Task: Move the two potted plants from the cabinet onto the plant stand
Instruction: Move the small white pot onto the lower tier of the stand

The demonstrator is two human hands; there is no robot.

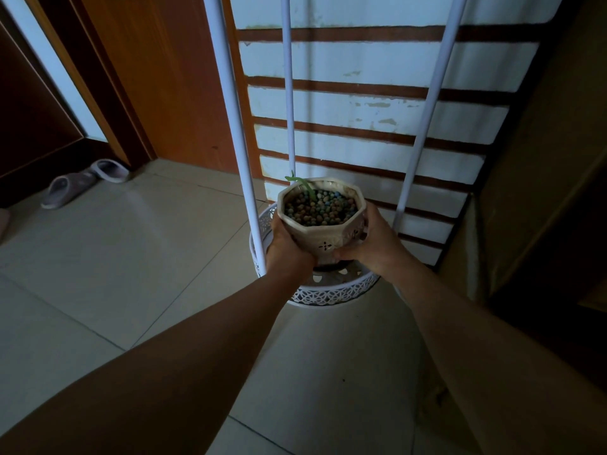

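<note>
While both arms are stretched forward, an octagonal potted plant (322, 218) is held over the lowest tray (331, 292) of the white plant stand (230, 103).

The pot is clasped on its sides by the left hand (287, 247) and right hand (372, 243), fingers curled closed around it; whether its base touches the tray cannot be judged. Pebbles and a small green shoot are seen inside. Slippers (82, 182) lie on the tiled floor (115, 257).

Three white poles (289, 93) rise around the stand's round tray (331, 292), fencing it left, back and right. The near side is open, and both forearms reach in through it. The wall (361, 103) stands just behind; open floor (108, 257) lies to the left.
</note>
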